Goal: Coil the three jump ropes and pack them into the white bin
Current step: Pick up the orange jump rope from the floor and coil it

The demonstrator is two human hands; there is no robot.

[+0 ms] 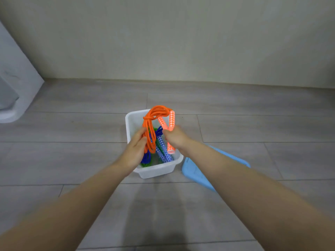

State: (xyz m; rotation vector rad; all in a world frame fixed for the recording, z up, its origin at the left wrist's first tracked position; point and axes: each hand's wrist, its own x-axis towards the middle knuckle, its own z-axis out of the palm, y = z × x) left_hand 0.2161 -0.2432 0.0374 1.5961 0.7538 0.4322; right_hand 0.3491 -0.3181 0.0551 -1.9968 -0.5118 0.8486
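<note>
- Your left hand (pixel 135 151) has its fingers closed round the orange cord coil (pixel 151 127), gripping the lower strands at about 9 o'clock of the white bin (pixel 130 120).
- Your right hand (pixel 175 138) is clamped on the two orange-and-white handles (pixel 171 122), which stand nearly upright, tops toward 12 o'clock, one butt end showing below your fist.
- The orange jump rope hangs above the bin's opening, not yet resting inside; its loop arches from your left hand over to the handle tops.
- Inside the bin already lie the blue rope with its blue-and-white patterned handles (pixel 164 153) and a green rope (pixel 145 164), mostly hidden beneath.
- The relation that matters: the bundle's long axis runs 12 to 6, matching the bin's longer side, and the opening sits directly below both hands.
- My reading is that lowering both hands together should seat it; the right hand sits nearer the 3 o'clock wall, so the handles may catch there.
- A light blue lid (pixel 199 171) lies on the floor just beside the bin at 4 o'clock.
</note>
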